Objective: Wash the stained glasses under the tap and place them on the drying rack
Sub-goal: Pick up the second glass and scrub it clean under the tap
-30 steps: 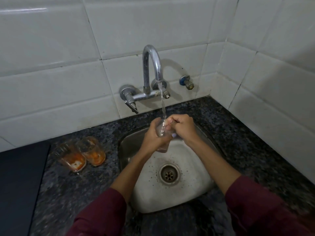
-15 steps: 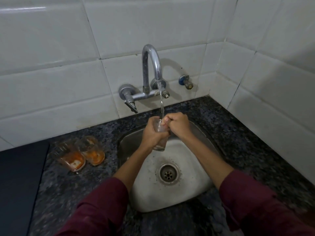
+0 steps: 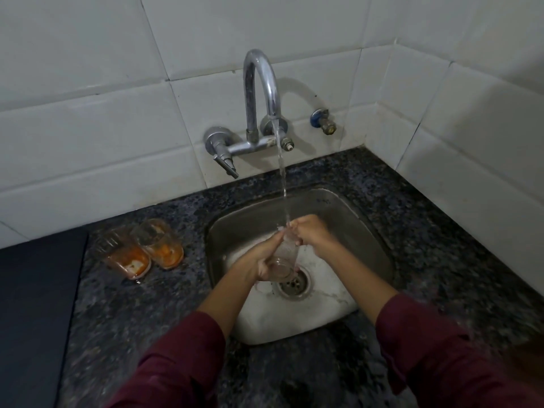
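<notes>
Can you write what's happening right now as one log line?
step: rinsing | left hand grips clear drinking glass | right hand rubs rim | chrome tap running | two orange-stained glasses waiting

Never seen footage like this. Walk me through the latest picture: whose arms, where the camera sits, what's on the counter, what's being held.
There is no machine: a person wears a camera on the head, looking down at their own arms. The left hand grips a clear glass over the sink, while the right hand holds its upper end. Water from the tap runs onto it. Two stained glasses stand on the dark counter, left of the sink. No drying rack shows.
</notes>
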